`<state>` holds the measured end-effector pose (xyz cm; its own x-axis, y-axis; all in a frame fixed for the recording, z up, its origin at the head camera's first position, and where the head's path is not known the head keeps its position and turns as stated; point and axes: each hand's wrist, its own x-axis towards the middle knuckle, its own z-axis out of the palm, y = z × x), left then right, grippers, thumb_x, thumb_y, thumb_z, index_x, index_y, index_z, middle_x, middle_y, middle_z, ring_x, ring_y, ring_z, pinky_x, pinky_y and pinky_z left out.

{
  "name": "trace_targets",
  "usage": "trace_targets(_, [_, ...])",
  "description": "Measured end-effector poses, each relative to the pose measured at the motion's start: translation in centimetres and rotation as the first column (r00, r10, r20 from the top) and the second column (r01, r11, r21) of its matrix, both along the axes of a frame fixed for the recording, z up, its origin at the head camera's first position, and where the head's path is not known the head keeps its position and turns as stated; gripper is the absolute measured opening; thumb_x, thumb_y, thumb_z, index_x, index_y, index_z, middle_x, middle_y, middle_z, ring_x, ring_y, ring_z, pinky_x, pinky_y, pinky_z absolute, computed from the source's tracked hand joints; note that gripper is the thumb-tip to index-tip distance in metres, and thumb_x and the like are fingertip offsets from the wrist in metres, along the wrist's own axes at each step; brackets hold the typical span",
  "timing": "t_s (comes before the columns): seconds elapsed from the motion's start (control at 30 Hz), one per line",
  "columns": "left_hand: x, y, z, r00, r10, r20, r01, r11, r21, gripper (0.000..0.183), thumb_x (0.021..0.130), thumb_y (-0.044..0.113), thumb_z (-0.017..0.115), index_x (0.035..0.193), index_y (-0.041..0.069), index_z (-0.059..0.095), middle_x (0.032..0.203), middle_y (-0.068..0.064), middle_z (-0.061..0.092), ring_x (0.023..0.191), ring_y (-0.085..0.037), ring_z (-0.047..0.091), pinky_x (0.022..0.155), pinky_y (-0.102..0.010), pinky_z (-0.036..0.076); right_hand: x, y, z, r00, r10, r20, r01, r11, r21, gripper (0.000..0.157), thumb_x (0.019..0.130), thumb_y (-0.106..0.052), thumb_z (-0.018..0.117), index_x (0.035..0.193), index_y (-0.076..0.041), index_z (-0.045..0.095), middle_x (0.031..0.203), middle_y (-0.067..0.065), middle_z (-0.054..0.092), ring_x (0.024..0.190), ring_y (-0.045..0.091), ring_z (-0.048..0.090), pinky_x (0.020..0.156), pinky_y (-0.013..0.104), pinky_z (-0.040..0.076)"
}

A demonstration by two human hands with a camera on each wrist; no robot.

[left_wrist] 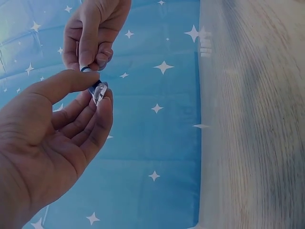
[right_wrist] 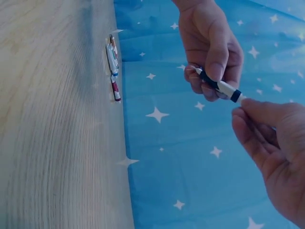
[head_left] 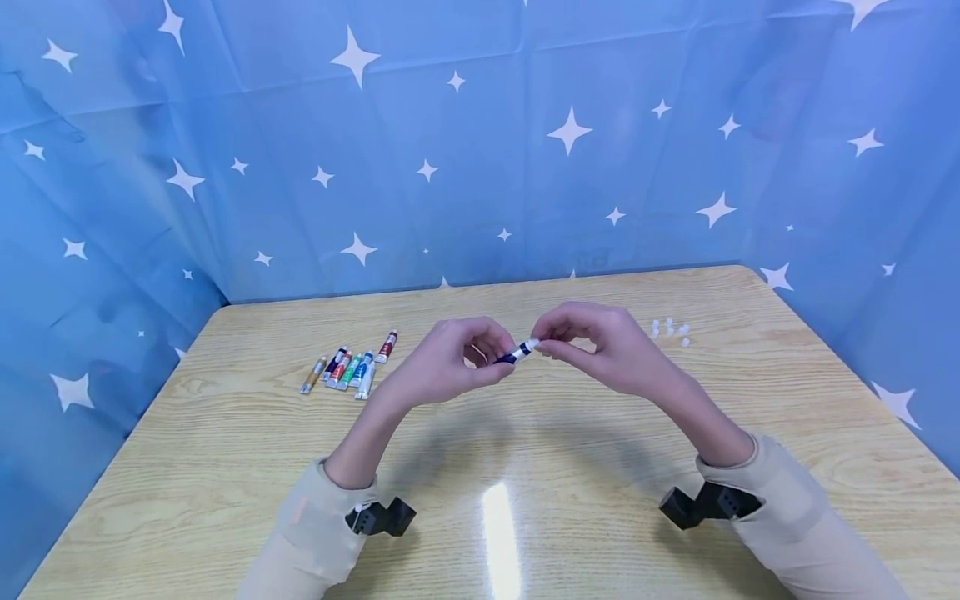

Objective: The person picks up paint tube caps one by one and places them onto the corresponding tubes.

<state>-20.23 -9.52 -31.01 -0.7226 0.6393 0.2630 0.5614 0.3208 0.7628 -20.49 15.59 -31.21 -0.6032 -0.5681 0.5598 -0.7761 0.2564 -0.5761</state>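
Note:
Above the middle of the table, my left hand pinches a small paint tube between thumb and fingers. The tube is dark blue and white; its crimped tail pokes out past the left fingers in the right wrist view. My right hand pinches the white cap at the tube's other end between thumb and forefinger, hiding most of it. In the head view the tube slants upward to the right. The left wrist view shows the tube's shiny end between the left thumb and fingertips.
Several paint tubes in various colours lie together at the table's left, with a dark red tube just beyond. Several small white caps are scattered at the back right of the wooden table. A blue star-patterned cloth hangs behind.

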Motion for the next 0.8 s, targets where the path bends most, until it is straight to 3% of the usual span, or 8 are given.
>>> trace_targets(0.23, [-0.03,-0.07,-0.10,0.999,-0.028,0.026,0.028,1.000,0.011,0.013,0.091,0.006,0.074,0.103,0.003,0.070,0.091,-0.001,0.071,0.081,-0.011,0.067,0.074,-0.030,0.058,-0.16,0.16,-0.22,1.000,0.028,0.011,-0.028,1.000,-0.015,0.021,0.088,0.009,0.071,0.102,-0.007,0.071,0.094,0.002,0.071,0.081,0.013,0.067,0.071,0.025,0.056])
trace_targets(0.53, [-0.08,-0.30,-0.15,0.978,-0.096,0.187,0.073,0.990,0.123,0.013,0.093,0.003,0.071,0.106,0.001,0.071,0.092,-0.006,0.072,0.083,-0.024,0.068,0.076,-0.035,0.058,-0.25,0.30,-0.51,0.993,0.108,0.042,-0.104,0.990,-0.096,0.023,0.089,0.013,0.069,0.104,-0.005,0.071,0.094,0.008,0.070,0.084,0.016,0.068,0.074,0.027,0.057])
trace_targets(0.67, [0.00,-0.27,-0.05,0.976,-0.087,0.201,0.061,0.989,0.136,0.014,0.093,0.003,0.071,0.106,0.000,0.072,0.091,-0.007,0.072,0.084,-0.030,0.068,0.076,-0.035,0.058,-0.23,0.27,-0.50,0.996,0.090,0.014,-0.089,0.992,-0.088,0.023,0.089,0.011,0.069,0.103,-0.007,0.071,0.093,0.006,0.070,0.081,0.016,0.067,0.072,0.026,0.056])
trace_targets(0.8, [0.03,-0.19,-0.02,0.979,-0.067,0.192,0.044,0.992,0.121,0.014,0.092,0.002,0.072,0.106,0.000,0.072,0.090,-0.006,0.072,0.081,-0.028,0.068,0.075,-0.035,0.058,-0.21,0.23,-0.51,0.998,0.059,-0.014,-0.060,0.997,-0.056,0.024,0.088,0.011,0.070,0.102,-0.009,0.071,0.091,0.000,0.069,0.076,0.014,0.065,0.067,0.024,0.055])
